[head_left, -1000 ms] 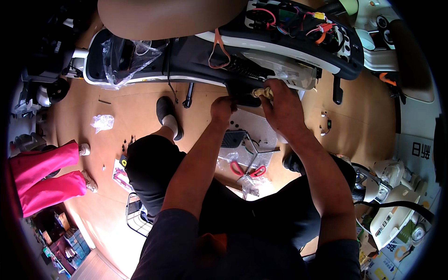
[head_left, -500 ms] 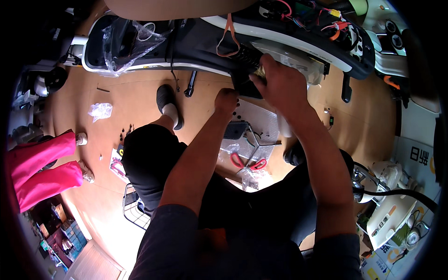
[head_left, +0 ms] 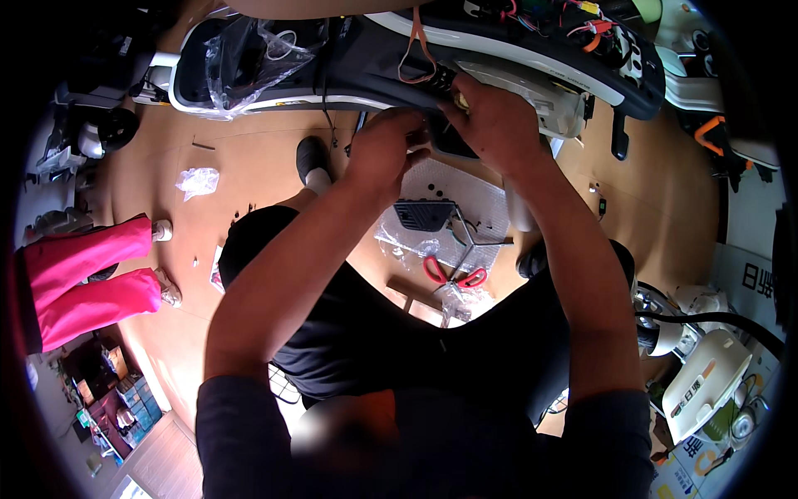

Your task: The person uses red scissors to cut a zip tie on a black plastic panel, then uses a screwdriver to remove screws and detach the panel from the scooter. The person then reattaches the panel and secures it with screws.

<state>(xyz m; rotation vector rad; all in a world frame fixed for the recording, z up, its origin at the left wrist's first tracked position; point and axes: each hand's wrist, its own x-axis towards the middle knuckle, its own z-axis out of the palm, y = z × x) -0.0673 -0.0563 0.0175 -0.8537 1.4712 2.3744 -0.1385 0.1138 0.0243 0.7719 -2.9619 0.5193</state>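
Note:
The scooter body (head_left: 353,71), dark with white trim, lies across the far side in front of me. My right hand (head_left: 499,125) is closed at its near edge around something with a yellow part (head_left: 460,101), mostly hidden by the fingers. Beside it, my left hand (head_left: 385,151) is raised by the dark lower panel (head_left: 455,137). Its fingers are bent, a gap shows before the thumb, and I see nothing held there. Below the hands, a three-armed metal wrench (head_left: 467,241), a black ribbed pedal-like piece (head_left: 422,214) and red-handled scissors (head_left: 453,273) lie on bubble wrap (head_left: 492,204).
An orange strap (head_left: 417,46) hangs over the scooter body, with exposed wiring (head_left: 573,18) to its right. Clear plastic film (head_left: 241,75) covers its left end. A person in pink trousers (head_left: 96,283) is at the left. A white scooter (head_left: 706,382) stands at the right.
My left hand has moved left and its fingers have loosened from a fist. My right hand has shifted slightly left and away from me, still gripping. The whole view has shifted a little.

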